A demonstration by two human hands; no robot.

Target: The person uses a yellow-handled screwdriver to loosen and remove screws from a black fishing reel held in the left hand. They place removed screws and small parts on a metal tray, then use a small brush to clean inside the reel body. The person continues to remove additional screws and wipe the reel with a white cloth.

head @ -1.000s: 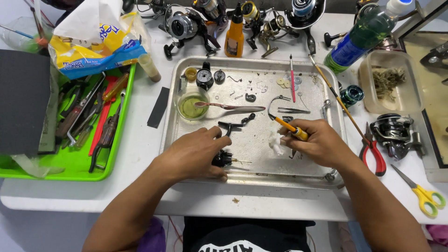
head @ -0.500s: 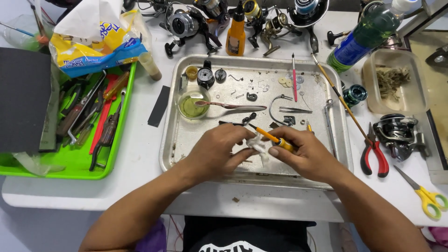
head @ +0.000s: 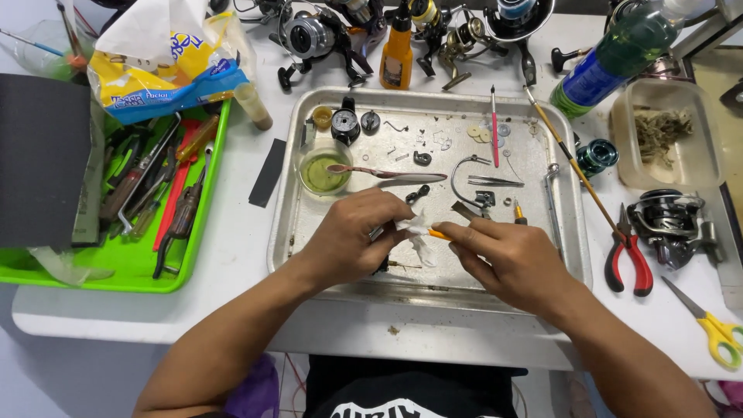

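Two bare hands are meeting over a metal tray (head: 306,232) cluttered with small reel parts. The left hand (head: 352,236) is pinching a scrap of white tissue (head: 418,236) around a small dark part, most of it hidden under the fingers. The right hand (head: 507,259) is closing its fingertips on a yellow-handled tool (head: 438,233), whose tip is disappearing into the tissue. Just beyond the left hand, a brush is lying across a small glass dish (head: 323,172) of greenish liquid.
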